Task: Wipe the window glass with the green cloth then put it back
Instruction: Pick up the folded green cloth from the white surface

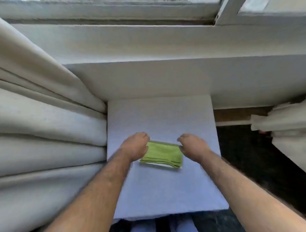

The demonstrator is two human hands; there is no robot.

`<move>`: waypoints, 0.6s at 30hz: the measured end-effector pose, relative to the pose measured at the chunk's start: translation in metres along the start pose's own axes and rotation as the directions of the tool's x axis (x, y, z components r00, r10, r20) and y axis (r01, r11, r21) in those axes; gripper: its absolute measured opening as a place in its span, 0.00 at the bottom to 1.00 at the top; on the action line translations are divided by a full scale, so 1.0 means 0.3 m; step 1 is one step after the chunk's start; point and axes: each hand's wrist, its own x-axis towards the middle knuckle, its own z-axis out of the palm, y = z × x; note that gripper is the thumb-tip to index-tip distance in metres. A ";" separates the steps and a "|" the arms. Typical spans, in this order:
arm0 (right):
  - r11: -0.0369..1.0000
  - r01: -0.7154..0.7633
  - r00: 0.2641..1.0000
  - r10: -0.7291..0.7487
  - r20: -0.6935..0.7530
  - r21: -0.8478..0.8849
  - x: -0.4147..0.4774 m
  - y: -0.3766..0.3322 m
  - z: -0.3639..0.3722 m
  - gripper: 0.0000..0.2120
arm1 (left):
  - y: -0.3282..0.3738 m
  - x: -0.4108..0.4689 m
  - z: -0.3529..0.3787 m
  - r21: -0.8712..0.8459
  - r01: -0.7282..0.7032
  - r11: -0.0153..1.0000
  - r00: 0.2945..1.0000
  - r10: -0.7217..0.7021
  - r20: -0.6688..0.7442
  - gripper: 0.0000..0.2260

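A folded green cloth [163,154] lies on a pale blue-white table top [159,116], resting on a small clear tray whose edge shows under it. My left hand [135,146] sits at the cloth's left edge with fingers curled downward. My right hand [193,147] is at the cloth's right edge, fingers also curled down. Both hands touch or nearly touch the cloth; motion blur hides whether either grips it. The window glass [115,1] shows as a thin strip at the very top.
Thick cream curtain folds [49,125] press against the table's left side. A white windowsill [149,41] runs across behind the table. More curtain fabric [284,122] hangs at the right above a dark floor [245,157].
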 end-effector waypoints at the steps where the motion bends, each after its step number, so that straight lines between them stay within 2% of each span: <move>1: 0.999 -0.040 0.998 0.040 0.038 -0.007 0.029 0.007 0.058 0.16 | 0.001 0.028 0.061 0.042 0.007 0.999 1.000 -0.008 0.019 0.14; 4: 0.996 -0.088 0.991 0.088 0.099 -0.001 0.085 0.026 0.220 0.16 | -0.008 0.091 0.234 0.105 -0.004 0.994 1.000 0.005 -0.007 0.19; 7: 0.996 -0.093 0.995 0.094 0.021 -0.012 0.141 0.039 0.343 0.13 | -0.014 0.153 0.342 0.162 0.003 0.987 0.999 0.004 -0.046 0.23; 10: 0.991 -0.115 0.990 0.108 -0.089 -0.075 0.180 0.031 0.385 0.11 | -0.011 0.181 0.375 0.261 0.065 0.963 0.990 -0.031 -0.134 0.21; 13: 0.989 -0.136 0.978 0.123 -0.165 -0.064 0.211 0.019 0.425 0.11 | -0.007 0.205 0.406 0.275 0.084 0.958 0.979 -0.027 -0.204 0.19; 16: 0.980 -0.201 0.964 0.197 -0.180 -0.006 0.219 0.007 0.444 0.13 | -0.015 0.217 0.411 0.273 0.103 0.956 0.968 -0.033 -0.249 0.16; 18: 0.973 -0.227 0.958 0.229 -0.176 0.031 0.218 -0.003 0.431 0.13 | -0.020 0.214 0.406 0.282 0.097 0.954 0.972 -0.031 -0.231 0.13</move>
